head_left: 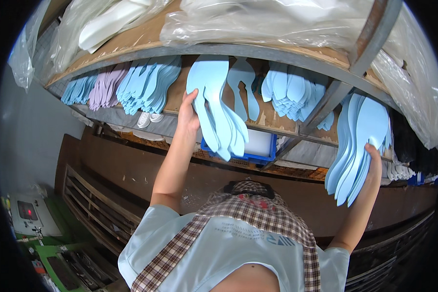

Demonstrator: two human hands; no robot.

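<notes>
My left hand (189,111) grips the left edge of a stack of light-blue shoe upper pieces (212,87), wide at the top with two long tails hanging down and fanned apart. Off to the right, my right hand (374,158) is closed on another light-blue stack (353,141) of the same kind, its thumb on the front piece and its other fingers hidden behind. Both stacks are at the front of a wooden shelf. Between them on that shelf lie a single forked blue piece (242,80) and a further blue pile (292,92).
More blue piles (151,85) and a lilac pile (106,87) line the shelf's left part. A metal upright (328,104) stands between my hands. Clear plastic bags (263,24) cover the upper shelf. Below are a blue crate (258,156) and white shoes (149,118); green machinery (53,255) stands lower left.
</notes>
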